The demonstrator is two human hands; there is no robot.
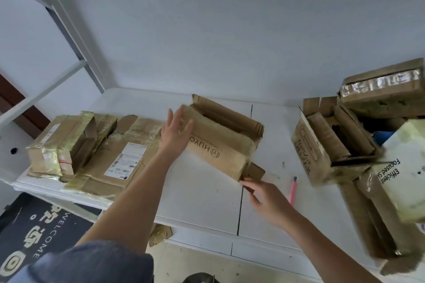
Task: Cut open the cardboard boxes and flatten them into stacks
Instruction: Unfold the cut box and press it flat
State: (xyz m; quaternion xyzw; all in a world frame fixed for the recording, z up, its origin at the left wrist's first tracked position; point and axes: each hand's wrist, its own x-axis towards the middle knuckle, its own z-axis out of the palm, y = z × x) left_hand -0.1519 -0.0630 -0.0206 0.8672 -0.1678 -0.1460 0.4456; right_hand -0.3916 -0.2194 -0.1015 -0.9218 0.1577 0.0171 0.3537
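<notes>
Between the hands on the table (207,193) lies the opened HUYO box (226,138), nothing visible inside. Left hand (176,131) rests flat against its end; right hand (264,197) touches its flap, fingers extended.

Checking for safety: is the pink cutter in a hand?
No, the pink cutter lies on the table, beside the right hand.

Two bare hands: left hand (176,131) on far end of brown "HUYO" cardboard box (224,139), right hand (264,197) at its near flap. One open box between hands. One stack of flattened taped cardboard (92,151) left of left hand. One pink box cutter (293,189) right of right hand. Heap of unflattened boxes (333,145) further right; exact number unclear. One white folding table (202,193).
</notes>
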